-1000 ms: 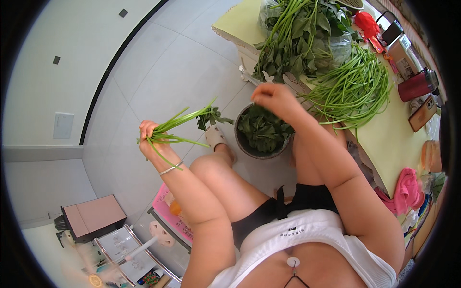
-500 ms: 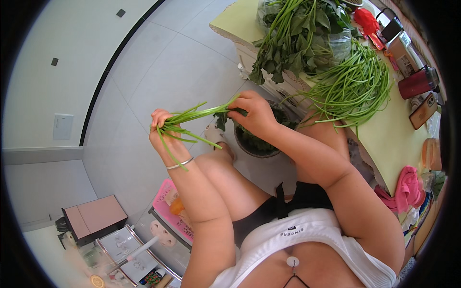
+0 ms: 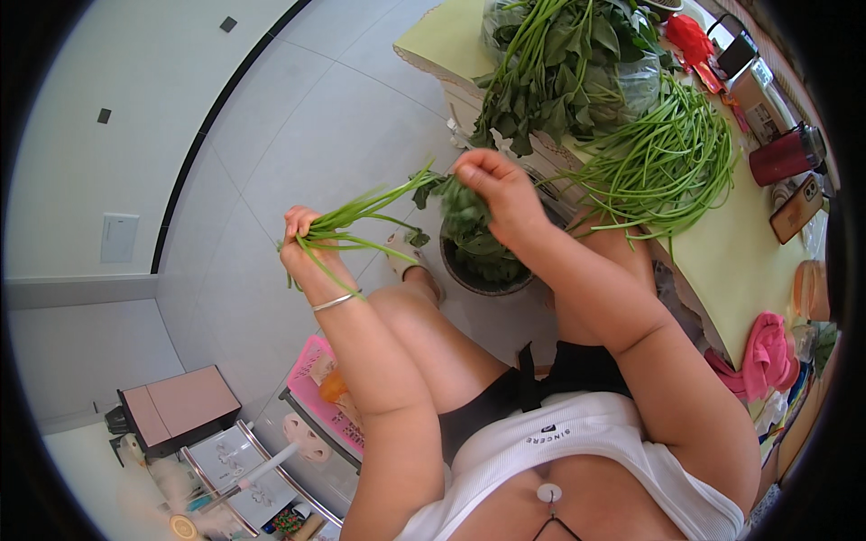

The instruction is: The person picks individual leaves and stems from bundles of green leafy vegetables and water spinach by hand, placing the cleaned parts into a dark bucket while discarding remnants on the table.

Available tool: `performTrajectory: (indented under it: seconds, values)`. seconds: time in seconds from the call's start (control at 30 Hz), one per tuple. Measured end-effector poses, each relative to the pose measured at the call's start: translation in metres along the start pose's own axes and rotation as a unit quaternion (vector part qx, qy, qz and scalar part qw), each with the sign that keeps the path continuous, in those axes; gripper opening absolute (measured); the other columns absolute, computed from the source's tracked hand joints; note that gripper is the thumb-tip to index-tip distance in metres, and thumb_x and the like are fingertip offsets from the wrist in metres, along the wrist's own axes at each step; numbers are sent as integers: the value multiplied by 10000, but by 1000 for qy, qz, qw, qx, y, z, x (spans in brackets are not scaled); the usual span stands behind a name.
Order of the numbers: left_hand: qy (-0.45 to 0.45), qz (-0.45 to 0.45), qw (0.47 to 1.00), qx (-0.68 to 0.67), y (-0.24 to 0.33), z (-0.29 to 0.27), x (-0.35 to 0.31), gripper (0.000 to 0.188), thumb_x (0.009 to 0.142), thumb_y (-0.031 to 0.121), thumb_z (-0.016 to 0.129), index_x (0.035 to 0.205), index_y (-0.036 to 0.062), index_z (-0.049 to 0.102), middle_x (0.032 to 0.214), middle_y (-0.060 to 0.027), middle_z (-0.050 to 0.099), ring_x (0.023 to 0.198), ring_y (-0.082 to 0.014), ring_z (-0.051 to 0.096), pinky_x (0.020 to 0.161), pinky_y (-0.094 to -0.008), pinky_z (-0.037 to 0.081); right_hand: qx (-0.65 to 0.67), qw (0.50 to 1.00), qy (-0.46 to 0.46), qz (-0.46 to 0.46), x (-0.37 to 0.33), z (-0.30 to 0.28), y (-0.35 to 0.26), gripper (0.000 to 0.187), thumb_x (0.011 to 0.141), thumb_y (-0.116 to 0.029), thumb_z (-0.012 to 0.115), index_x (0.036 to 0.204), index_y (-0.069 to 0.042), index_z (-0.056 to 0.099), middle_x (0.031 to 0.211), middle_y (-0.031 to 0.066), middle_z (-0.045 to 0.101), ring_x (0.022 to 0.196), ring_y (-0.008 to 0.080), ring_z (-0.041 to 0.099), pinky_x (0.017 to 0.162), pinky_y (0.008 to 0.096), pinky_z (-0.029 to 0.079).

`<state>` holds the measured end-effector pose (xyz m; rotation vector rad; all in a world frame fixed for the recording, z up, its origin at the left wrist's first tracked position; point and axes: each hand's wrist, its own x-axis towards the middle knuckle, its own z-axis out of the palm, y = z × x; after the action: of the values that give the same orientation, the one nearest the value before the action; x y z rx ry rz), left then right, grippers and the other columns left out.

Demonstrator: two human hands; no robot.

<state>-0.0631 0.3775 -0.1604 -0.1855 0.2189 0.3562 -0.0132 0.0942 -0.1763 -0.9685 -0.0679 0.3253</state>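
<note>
My left hand (image 3: 304,242) is closed around a small bunch of green stems (image 3: 365,209), which fan out to the right with a few leaves at their far ends. My right hand (image 3: 507,200) pinches dark green leaves (image 3: 464,207), slightly blurred, just right of the stem tips. Whether those leaves are still joined to the stems I cannot tell. Below it, between my legs, a dark round bin (image 3: 492,291) holds more leaves (image 3: 498,263). On the table (image 3: 699,288) to the right lie a heap of bare stems (image 3: 672,167) and a pile of leafy greens (image 3: 564,77) in a clear plastic bag.
Along the table's far right side stand a dark red bottle (image 3: 783,155), a phone (image 3: 796,209), a small box (image 3: 760,106) and a pink cloth (image 3: 767,356). At my left are a pink basket (image 3: 311,370) and a wheeled cart (image 3: 239,473). A pinkish box (image 3: 180,406) sits behind them.
My right hand has moved away from the stem bunch, up and slightly right, and leaves now show in its fingers. The stems have swung upward a little; my left hand stays in place.
</note>
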Motion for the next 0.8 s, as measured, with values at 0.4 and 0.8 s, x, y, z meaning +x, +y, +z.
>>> performTrajectory:
  seconds: [0.4,0.8]
  values:
    - [30,-31,997,-58,-15,5,-8,96,843,31,384,773,56,444,592,-31,454,497,-142,427,492,-270,380,-399,895,-31,-197,-5,5,8,188,716,-42,692,902,-45,660,890,106,638,885,309,581,772,377,467]
    - [21,-107,993,-43,-40,7,-10,64,866,21,412,831,52,456,639,-31,468,567,-133,456,541,-266,388,-475,805,73,-347,2,6,4,399,677,-41,742,1034,-70,567,1020,131,556,979,344,514,832,407,424]
